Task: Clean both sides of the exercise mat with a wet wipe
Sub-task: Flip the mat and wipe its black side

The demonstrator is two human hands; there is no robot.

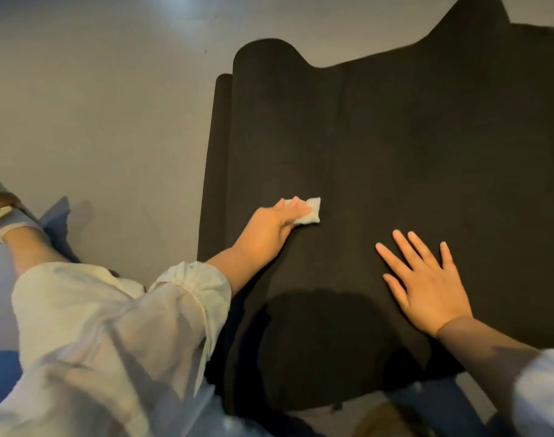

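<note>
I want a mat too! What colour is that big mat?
The flat foam exercise mat is plain black with no pattern, seen best in the head view.

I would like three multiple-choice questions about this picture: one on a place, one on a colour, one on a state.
1. Where is the wet wipe?
A. on the floor
B. on the mat, under the left hand
C. under the right hand

2. What colour is the exercise mat?
A. black
B. red
C. white

3. How is the right hand?
A. clenched in a fist
B. flat, fingers spread
C. pinching the mat's edge

Answers:
1 B, the left hand presses it on the mat.
2 A, its surface is dark throughout.
3 B, palm down on the mat.
</note>
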